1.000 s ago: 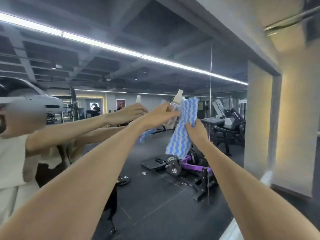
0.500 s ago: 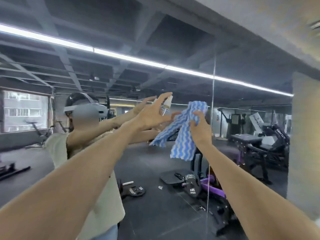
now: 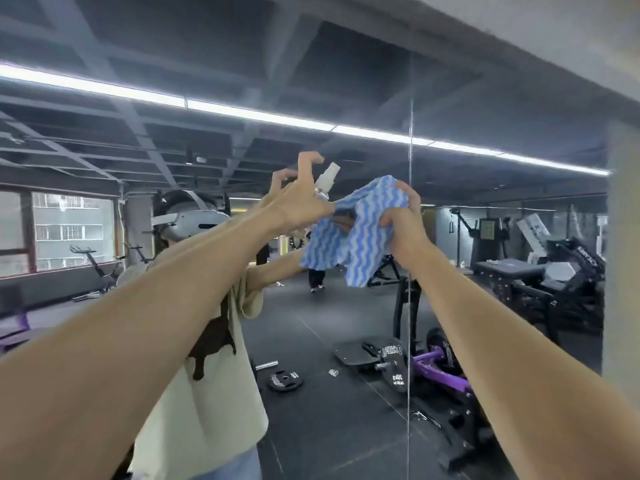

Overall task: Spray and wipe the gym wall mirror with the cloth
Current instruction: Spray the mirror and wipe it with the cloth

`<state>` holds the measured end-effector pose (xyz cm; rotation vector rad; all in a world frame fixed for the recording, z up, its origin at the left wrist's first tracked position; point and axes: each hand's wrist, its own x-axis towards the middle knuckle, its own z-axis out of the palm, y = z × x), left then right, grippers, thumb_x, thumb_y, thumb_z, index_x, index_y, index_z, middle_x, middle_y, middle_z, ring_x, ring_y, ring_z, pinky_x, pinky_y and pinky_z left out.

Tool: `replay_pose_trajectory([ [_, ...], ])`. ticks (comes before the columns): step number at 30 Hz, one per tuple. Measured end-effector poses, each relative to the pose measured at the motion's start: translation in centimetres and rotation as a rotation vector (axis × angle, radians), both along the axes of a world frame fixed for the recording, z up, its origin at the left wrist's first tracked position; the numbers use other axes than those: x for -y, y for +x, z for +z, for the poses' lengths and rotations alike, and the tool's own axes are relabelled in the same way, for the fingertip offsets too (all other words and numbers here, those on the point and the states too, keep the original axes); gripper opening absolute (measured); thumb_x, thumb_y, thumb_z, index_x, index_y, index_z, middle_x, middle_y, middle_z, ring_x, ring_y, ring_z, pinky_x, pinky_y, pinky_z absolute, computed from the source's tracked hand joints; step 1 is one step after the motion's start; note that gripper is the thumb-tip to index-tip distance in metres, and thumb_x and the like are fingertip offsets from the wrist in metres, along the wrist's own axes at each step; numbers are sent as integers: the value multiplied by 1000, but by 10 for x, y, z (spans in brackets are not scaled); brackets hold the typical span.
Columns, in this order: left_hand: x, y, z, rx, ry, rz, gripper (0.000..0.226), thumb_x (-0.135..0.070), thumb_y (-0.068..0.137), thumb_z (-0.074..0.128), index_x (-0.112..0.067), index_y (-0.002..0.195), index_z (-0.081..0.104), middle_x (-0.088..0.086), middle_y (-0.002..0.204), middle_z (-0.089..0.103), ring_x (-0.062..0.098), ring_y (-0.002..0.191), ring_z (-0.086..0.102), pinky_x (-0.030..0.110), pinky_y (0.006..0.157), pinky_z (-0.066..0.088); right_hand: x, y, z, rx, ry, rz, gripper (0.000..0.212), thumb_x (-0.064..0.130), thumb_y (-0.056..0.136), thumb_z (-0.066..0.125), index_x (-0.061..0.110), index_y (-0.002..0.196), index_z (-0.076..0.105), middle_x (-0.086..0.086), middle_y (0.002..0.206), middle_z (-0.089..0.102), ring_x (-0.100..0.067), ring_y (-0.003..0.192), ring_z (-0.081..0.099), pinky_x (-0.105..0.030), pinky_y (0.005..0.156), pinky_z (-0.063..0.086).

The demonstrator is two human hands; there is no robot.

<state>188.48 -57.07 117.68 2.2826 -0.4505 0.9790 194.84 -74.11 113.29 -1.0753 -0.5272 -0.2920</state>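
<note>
Arms raised: the left grip [image 3: 298, 206] wraps a clear spray bottle [image 3: 321, 191], forefinger lifted above its white nozzle [image 3: 330, 171]; the right grip [image 3: 405, 221] bunches the blue-and-white wavy-striped cloth [image 3: 367, 244] up at the wall mirror [image 3: 485, 116] — one vertical seam [image 3: 410, 133], reflecting dark gym floor [image 3: 329, 341], weight plates [image 3: 285, 379], a ceiling light strip [image 3: 256, 114].

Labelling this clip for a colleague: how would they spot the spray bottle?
Before the wall mirror, two hands are raised. The left hand grips the spray bottle, beside the blue-and-white wavy cloth bunched in the right hand. Unlike the cloth, it is small, clear and white-nozzled.
</note>
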Motion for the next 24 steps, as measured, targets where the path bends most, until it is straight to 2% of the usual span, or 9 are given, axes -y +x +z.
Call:
replay_pose_trajectory([
  [4, 12, -2, 8, -137, -32, -56, 39, -27, 74, 71, -18, 103, 48, 0, 85, 56, 16, 79, 55, 38, 83, 51, 2, 8, 6, 39, 99, 189, 69, -5, 51, 39, 30, 107, 59, -5, 118, 58, -27, 103, 56, -41, 88, 48],
  [7, 25, 0, 8, -150, -50, -145, 24, -13, 86, 69, -20, 101, 51, -4, 89, 60, 9, 78, 58, 30, 81, 53, 0, 14, 13, 85, 102, 294, 68, -16, 67, 28, 24, 111, 60, -7, 107, 63, -25, 94, 58, -34, 80, 48],
  [9, 35, 5, 9, -122, -57, -144, 24, -6, 86, 66, -15, 105, 55, -1, 91, 63, 10, 76, 60, 28, 76, 54, 0, 19, 17, 113, 70, 335, 67, -12, 61, 32, 24, 111, 62, -6, 104, 65, -23, 92, 59, -34, 80, 48],
  [12, 45, 13, 14, -10, -115, -66, 32, -6, 78, 66, -7, 109, 57, 12, 97, 67, 22, 82, 63, 43, 84, 55, 4, 22, 21, 156, -99, 237, 69, 0, 47, 41, 27, 106, 65, -1, 102, 66, -17, 90, 59, -29, 77, 49],
  [15, 54, 21, 16, 67, -191, -17, 28, -1, 82, 64, -7, 108, 55, 11, 96, 64, 18, 83, 59, 49, 87, 51, 12, 27, 25, 227, -231, 158, 65, 0, 58, 44, 24, 115, 62, 1, 94, 64, -11, 82, 56, -22, 68, 47],
  [19, 61, 30, 16, 148, -242, 92, 31, -3, 77, 68, -6, 106, 56, 16, 99, 65, 29, 87, 62, 55, 89, 50, 19, 39, 28, 293, -319, 216, 68, -14, 75, 40, 19, 131, 58, -5, 114, 65, -17, 97, 57, -24, 71, 47],
  [21, 65, 30, 17, 199, -284, 142, 31, -10, 77, 69, -9, 105, 57, 14, 99, 67, 32, 90, 63, 53, 87, 52, 23, 36, 30, 270, -284, 333, 50, -6, 87, 38, 15, 128, 57, -2, 100, 67, -14, 83, 58, -18, 63, 47],
  [23, 70, 25, 17, 230, -266, 181, 25, -10, 81, 69, -8, 103, 57, 5, 93, 66, 25, 84, 61, 37, 81, 53, 29, 33, 33, 234, -287, 464, 32, 23, 101, 39, 11, 123, 59, 3, 89, 66, -13, 79, 59, -17, 61, 48],
  [24, 73, 21, 17, 238, -240, 195, 22, -8, 83, 69, -8, 100, 56, 0, 88, 63, 18, 77, 58, 27, 75, 49, 32, 32, 34, 244, -341, 488, 40, 39, 100, 40, 13, 124, 60, 5, 94, 68, -10, 85, 62, -19, 65, 49],
])
